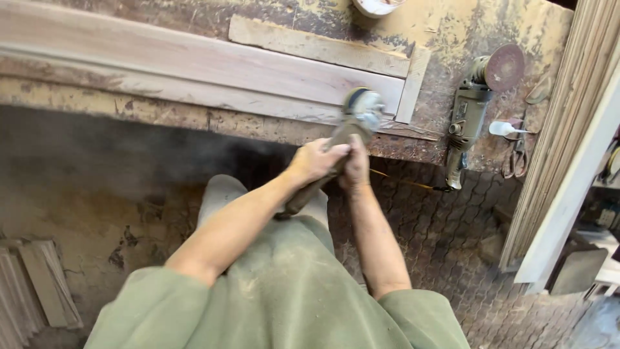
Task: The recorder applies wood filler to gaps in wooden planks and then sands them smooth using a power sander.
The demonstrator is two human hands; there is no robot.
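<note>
Both hands are wrapped around the angle grinder (345,139), left hand (316,160) and right hand (356,165) each in a tight grip on its body. Its disc end sits at the front edge of the long wooden board (194,64) on the counter (465,26). A second grinder (471,110) lies off to the right, well apart.

Both hands, left hand (318,160) and right hand (356,165), grip an angle grinder (352,126) whose disc meets the end of a long wooden board (194,64) on the workbench (452,26). To the right a second grinder (471,106) and pliers (516,158) crowd the bench; stacked mouldings (568,129) wall off that side. Leftward, the board's top lies open, and so does the floor (97,194) below the bench edge
</note>
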